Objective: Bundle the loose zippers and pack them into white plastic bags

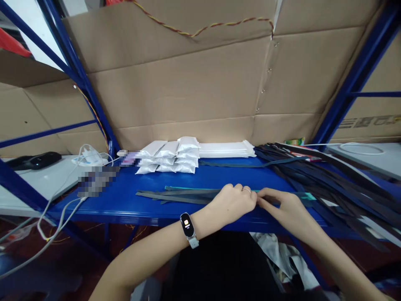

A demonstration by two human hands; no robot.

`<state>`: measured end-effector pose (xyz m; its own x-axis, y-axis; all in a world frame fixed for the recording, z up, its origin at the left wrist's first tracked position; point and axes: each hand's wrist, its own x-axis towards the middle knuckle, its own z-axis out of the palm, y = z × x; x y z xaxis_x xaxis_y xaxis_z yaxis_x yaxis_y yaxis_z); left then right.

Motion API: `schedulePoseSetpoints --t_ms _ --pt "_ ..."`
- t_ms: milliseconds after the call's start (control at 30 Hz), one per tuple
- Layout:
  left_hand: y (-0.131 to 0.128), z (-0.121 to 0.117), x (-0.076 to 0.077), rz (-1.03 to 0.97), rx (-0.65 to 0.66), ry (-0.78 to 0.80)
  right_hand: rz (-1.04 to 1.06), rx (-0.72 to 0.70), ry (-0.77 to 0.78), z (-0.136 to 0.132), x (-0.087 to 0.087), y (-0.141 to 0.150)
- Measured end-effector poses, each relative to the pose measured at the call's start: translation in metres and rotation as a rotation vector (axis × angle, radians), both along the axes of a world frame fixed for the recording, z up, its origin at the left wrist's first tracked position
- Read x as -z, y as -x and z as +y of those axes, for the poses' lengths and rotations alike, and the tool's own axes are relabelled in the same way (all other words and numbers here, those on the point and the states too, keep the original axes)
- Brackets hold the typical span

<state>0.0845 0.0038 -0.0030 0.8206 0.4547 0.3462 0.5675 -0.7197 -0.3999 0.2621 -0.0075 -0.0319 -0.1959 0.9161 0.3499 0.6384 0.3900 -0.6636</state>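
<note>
Black oblong device (34, 161) sits at nine o'clock on a white shelf (37, 188), beside a tangle of white cable (89, 155) that trails past the edge of a blue steel shelf (163, 215). A blurred patch (97, 180) hides what lies at that shelf's left end. Closer to the centre, still toward nine o'clock, white sealed packets (167, 158) stand stacked against cardboard backing (175, 83), next to a flat pile of white sheets (225, 149). A lone dark strip (247, 164) lies just in front of the pile.

At five o'clock, the person's left hand (233, 205), with a ring (246, 189) on one finger and a smartwatch (187, 224) on the wrist, rests across dark grey strips (178, 196) laid flat along the blue shelf. A teal strip (308, 196) runs among them and passes beneath both hands. The right hand (283, 205) reaches in from the other side, and the two hands stand together, fingertips meeting over the strips; whether they clamp the strips cannot be told.

Toward four o'clock, a heap of black strips (332, 184) fans across the shelf's right end. At two o'clock, a coil of white cable (360, 148) lies on another white shelf (360, 161).
</note>
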Motion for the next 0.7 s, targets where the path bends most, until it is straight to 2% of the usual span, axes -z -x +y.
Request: schedulePoseSetpoints --t_ms 267,467,700 --pt "-0.008 -0.004 -0.003 0.028 -0.006 0.009 -0.056 -0.088 0.046 -0.005 -0.013 -0.004" --pt "-0.008 0.001 -0.002 0.013 0.013 -0.032 0.034 -0.194 0.153 -0.005 -0.021 -0.012" --pt "-0.007 0.004 -0.001 0.064 0.061 -0.032 0.112 -0.276 0.232 0.001 -0.022 -0.015"
